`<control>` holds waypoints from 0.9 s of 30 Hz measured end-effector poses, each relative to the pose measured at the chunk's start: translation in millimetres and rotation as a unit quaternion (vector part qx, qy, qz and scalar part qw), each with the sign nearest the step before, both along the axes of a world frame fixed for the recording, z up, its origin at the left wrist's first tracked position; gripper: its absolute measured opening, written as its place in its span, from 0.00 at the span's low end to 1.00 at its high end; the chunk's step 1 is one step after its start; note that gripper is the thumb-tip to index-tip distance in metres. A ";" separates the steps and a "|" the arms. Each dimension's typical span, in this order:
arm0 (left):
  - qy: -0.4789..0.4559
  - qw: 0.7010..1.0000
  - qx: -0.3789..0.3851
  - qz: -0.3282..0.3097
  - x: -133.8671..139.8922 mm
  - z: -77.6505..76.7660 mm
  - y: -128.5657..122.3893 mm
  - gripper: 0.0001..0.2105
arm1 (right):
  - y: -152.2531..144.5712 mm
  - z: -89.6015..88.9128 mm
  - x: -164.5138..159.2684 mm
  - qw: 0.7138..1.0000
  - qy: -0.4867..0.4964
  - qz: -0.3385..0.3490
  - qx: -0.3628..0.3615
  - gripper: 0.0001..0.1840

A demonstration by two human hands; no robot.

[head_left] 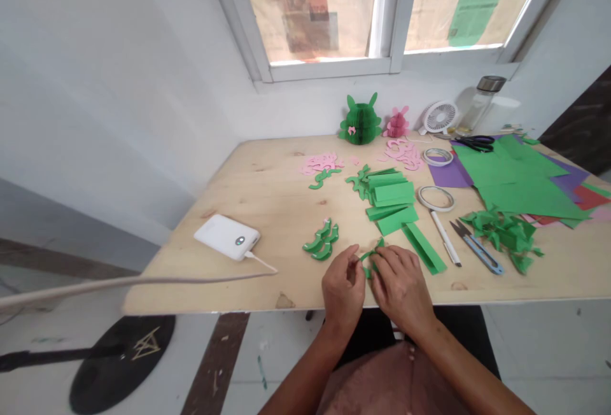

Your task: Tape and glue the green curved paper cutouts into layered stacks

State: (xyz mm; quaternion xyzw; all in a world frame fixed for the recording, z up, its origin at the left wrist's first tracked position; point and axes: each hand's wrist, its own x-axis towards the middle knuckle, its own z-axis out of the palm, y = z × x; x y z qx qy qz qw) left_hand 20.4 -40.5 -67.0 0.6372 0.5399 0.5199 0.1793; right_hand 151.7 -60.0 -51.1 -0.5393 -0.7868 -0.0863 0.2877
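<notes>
Close to the table's front edge, my left hand (344, 284) pinches one end of a small green paper cutout (366, 254). My right hand (401, 281) has its fingers closed over the other side of that cutout, and much of it is hidden under them. Left of my hands lies a small group of curved green cutouts (323, 243) with light marks on them. Folded green paper strips (392, 193) are stacked beyond my right hand. A single folded strip (424, 248) lies just to its right.
Right of my hands lie a white pen (445, 238), thread snips (477, 248), green scraps (506, 233), a tape roll (420, 200) and coloured sheets (520, 176). A white power bank (226, 237) trails a cable at left. Paper figures (361, 123) and a fan (440, 117) stand behind.
</notes>
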 end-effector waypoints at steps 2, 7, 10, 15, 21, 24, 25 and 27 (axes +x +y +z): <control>0.005 1.000 0.003 0.005 0.4 -0.8 0.3 0.14 | 0.0 0.8 -0.2 1.000 0.003 0.002 -0.004 0.12; 0.020 1.000 0.001 0.003 0.1 -1.7 0.0 0.13 | 0.0 2.4 -1.0 1.000 0.008 -0.003 -0.007 0.12; 0.026 1.000 0.002 0.003 -0.1 -2.2 -0.4 0.13 | 0.0 3.5 -1.6 1.000 0.011 -0.003 -0.019 0.11; 0.044 0.999 0.010 -0.005 1.2 -3.6 0.1 0.14 | 0.7 5.2 -1.6 0.999 0.018 0.005 -0.031 0.10; 0.079 0.997 0.014 0.006 2.7 -3.0 1.1 0.14 | 1.1 6.0 0.1 0.999 0.024 0.010 -0.035 0.08; 0.089 0.996 0.013 0.012 3.0 -2.6 1.2 0.14 | 0.8 5.8 0.5 0.999 0.023 0.014 -0.038 0.08; 0.090 0.996 0.013 0.013 3.1 -2.5 1.2 0.14 | 0.8 5.5 0.5 0.999 0.023 0.014 -0.038 0.08; 0.092 0.996 0.015 0.015 3.4 -2.4 1.0 0.14 | 0.9 5.1 0.5 0.999 0.021 0.015 -0.037 0.08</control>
